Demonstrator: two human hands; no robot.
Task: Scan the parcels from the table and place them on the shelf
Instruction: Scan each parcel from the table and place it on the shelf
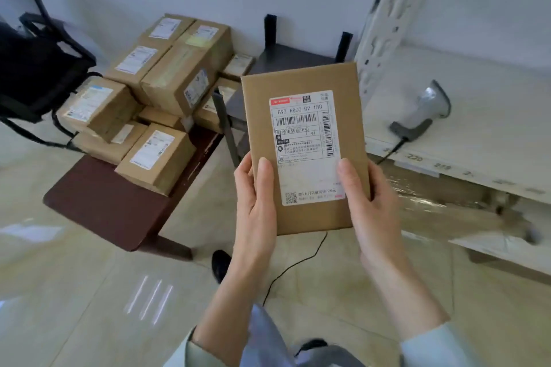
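Note:
I hold a flat brown cardboard parcel (304, 146) upright in front of me, its white shipping label with barcodes facing the camera. My left hand (256, 197) grips its lower left edge, thumb on the front. My right hand (366, 199) grips the lower right edge, thumb on the label. Several more cardboard parcels (155, 98) are piled on a dark brown table (107, 202) at the left. A grey handheld barcode scanner (423, 113) lies on the white shelf (477, 134) at the right, apart from both hands.
A white perforated shelf post (393, 9) rises at the upper right. A dark stool or small rack (286, 56) stands behind the held parcel. A black bag on a chair (35, 68) sits at the far left. The scanner's black cable (292, 268) runs across the tiled floor.

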